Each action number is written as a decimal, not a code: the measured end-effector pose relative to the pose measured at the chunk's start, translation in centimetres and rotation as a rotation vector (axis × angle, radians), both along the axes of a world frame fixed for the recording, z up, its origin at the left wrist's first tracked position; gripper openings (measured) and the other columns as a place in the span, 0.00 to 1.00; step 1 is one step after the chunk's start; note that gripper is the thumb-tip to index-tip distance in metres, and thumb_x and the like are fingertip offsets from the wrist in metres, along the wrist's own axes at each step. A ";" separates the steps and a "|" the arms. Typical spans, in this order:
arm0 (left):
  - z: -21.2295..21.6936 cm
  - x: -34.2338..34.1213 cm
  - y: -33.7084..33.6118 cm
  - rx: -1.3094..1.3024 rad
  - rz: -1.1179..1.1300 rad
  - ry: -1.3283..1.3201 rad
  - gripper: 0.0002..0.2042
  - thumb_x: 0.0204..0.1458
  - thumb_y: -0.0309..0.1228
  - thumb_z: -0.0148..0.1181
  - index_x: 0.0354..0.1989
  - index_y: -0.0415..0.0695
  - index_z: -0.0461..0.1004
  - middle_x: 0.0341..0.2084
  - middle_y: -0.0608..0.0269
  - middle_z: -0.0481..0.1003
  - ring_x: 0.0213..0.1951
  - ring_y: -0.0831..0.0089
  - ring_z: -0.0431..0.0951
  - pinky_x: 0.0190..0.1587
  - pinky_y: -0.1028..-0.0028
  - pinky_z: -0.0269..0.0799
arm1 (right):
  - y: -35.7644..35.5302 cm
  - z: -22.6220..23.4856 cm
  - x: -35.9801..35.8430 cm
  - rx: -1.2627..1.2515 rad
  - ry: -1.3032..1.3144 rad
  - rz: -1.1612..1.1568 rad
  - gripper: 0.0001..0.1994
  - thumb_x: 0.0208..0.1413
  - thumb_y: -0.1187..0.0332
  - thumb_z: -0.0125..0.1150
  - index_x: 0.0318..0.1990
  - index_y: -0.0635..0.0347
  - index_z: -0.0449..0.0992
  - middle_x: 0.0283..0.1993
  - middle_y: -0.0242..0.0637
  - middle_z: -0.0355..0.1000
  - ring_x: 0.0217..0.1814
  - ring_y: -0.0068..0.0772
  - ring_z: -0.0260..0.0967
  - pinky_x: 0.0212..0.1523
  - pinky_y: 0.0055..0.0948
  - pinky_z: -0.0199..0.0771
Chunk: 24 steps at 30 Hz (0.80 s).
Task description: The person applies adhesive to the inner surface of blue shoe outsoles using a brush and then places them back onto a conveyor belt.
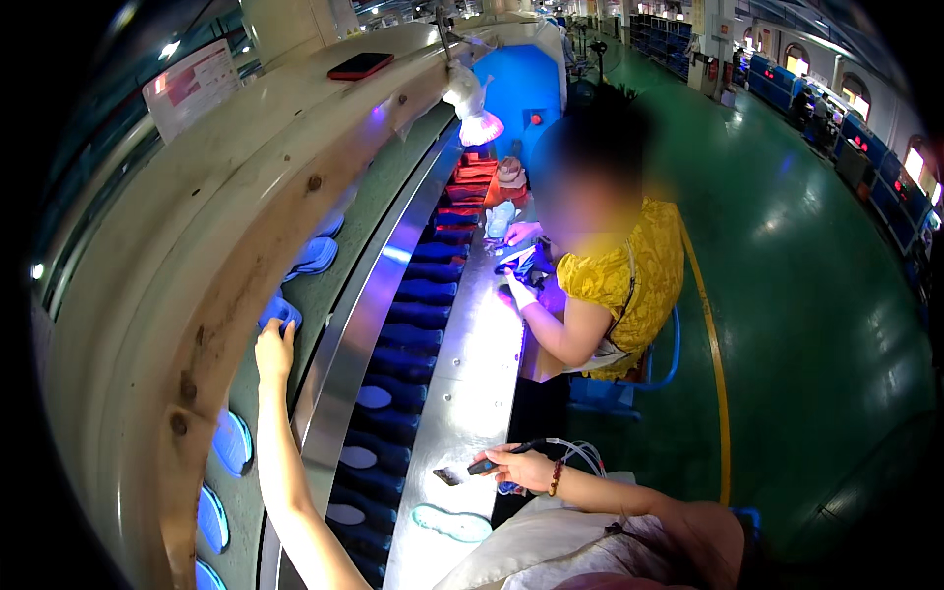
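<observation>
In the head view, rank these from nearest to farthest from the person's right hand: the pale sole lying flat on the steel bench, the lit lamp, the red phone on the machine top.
From the right hand:
1. Pale sole, just below-left on the steel bench.
2. Lit lamp, far up the line, above the bench.
3. Red phone, farthest, on the machine top at upper left.

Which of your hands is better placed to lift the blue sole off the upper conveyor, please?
Left. The left hand already touches the blue sole there, while the right hand holds a dark tool over the steel bench.
</observation>
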<state>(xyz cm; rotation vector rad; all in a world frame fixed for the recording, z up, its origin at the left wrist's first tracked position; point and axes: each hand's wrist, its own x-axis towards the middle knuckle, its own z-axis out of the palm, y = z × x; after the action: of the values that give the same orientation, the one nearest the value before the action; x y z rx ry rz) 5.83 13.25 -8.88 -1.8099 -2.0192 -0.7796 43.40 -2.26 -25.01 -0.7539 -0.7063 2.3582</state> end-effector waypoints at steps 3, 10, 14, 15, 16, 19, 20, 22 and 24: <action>0.9 1.8 -1.7 -0.178 0.132 0.206 0.15 0.46 0.41 0.53 0.26 0.40 0.69 0.22 0.46 0.73 0.26 0.51 0.73 0.32 0.60 0.68 | -0.1 -0.1 -0.3 -0.006 -0.042 -0.011 0.15 0.55 0.64 0.48 0.46 0.63 0.68 0.42 0.34 0.68 0.37 0.19 0.65 0.33 0.16 0.64; 1.3 5.7 -15.4 0.071 -0.014 -0.174 0.11 0.46 0.36 0.54 0.24 0.39 0.67 0.25 0.52 0.72 0.31 0.62 0.73 0.35 0.70 0.67 | -0.8 -1.7 -2.1 -0.012 0.029 0.062 0.11 0.53 0.68 0.51 0.43 0.60 0.70 0.41 0.31 0.69 0.38 0.19 0.66 0.41 0.20 0.66; -3.8 9.0 -22.5 0.983 0.058 -0.873 0.10 0.45 0.30 0.52 0.33 0.36 0.65 0.39 0.54 0.66 0.44 0.66 0.65 0.48 0.68 0.60 | -1.8 -3.3 -3.7 -0.049 0.027 0.020 0.11 0.50 0.74 0.54 0.43 0.62 0.70 0.43 0.35 0.69 0.39 0.23 0.67 0.42 0.21 0.67; -4.9 9.8 -23.7 1.087 0.046 -0.960 0.13 0.44 0.30 0.52 0.37 0.36 0.63 0.40 0.53 0.65 0.44 0.65 0.65 0.49 0.68 0.60 | -2.1 -2.7 -4.3 -0.060 0.014 0.018 0.12 0.49 0.75 0.54 0.43 0.63 0.70 0.41 0.35 0.69 0.39 0.24 0.67 0.42 0.21 0.67; -5.9 11.0 -24.4 1.190 0.034 -1.068 0.17 0.43 0.30 0.52 0.40 0.35 0.61 0.41 0.53 0.63 0.44 0.64 0.65 0.49 0.67 0.59 | -2.3 -2.2 -4.5 -0.070 -0.018 0.006 0.12 0.49 0.75 0.55 0.43 0.63 0.70 0.39 0.36 0.70 0.39 0.24 0.68 0.42 0.22 0.67; -8.2 10.9 -26.5 0.610 -0.229 -1.681 0.18 0.40 0.23 0.52 0.42 0.35 0.61 0.39 0.51 0.67 0.41 0.64 0.70 0.42 0.69 0.69 | -2.8 -2.7 -4.9 -0.049 -0.021 -0.009 0.12 0.49 0.75 0.55 0.43 0.64 0.69 0.39 0.38 0.70 0.38 0.25 0.69 0.40 0.19 0.69; -7.8 10.9 -27.4 0.304 -0.351 -2.092 0.17 0.39 0.20 0.52 0.42 0.34 0.62 0.37 0.52 0.69 0.38 0.65 0.73 0.39 0.70 0.72 | -3.0 -3.3 -5.1 -0.054 -0.009 -0.010 0.12 0.49 0.75 0.54 0.43 0.65 0.69 0.38 0.38 0.70 0.38 0.25 0.69 0.39 0.18 0.69; -9.2 10.2 -30.0 0.297 -0.406 -2.281 0.21 0.38 0.20 0.54 0.45 0.31 0.61 0.38 0.50 0.71 0.40 0.63 0.73 0.42 0.69 0.72 | -3.5 -2.3 -5.2 -0.032 -0.029 -0.001 0.12 0.49 0.76 0.54 0.43 0.66 0.69 0.38 0.38 0.70 0.38 0.25 0.69 0.39 0.18 0.69; -8.9 10.9 -33.0 0.253 -0.673 -2.175 0.25 0.38 0.24 0.58 0.48 0.33 0.60 0.40 0.50 0.70 0.42 0.61 0.72 0.44 0.65 0.70 | -3.9 -2.0 -5.5 -0.050 -0.010 -0.005 0.13 0.48 0.78 0.53 0.44 0.66 0.67 0.39 0.39 0.70 0.39 0.27 0.69 0.42 0.20 0.70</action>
<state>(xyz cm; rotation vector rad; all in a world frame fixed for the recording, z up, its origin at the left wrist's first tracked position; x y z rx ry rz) 16.69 -19.76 -17.80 -1.0306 -1.2060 -4.0155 37.90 -6.14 -27.02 -0.7885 -0.6508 2.3775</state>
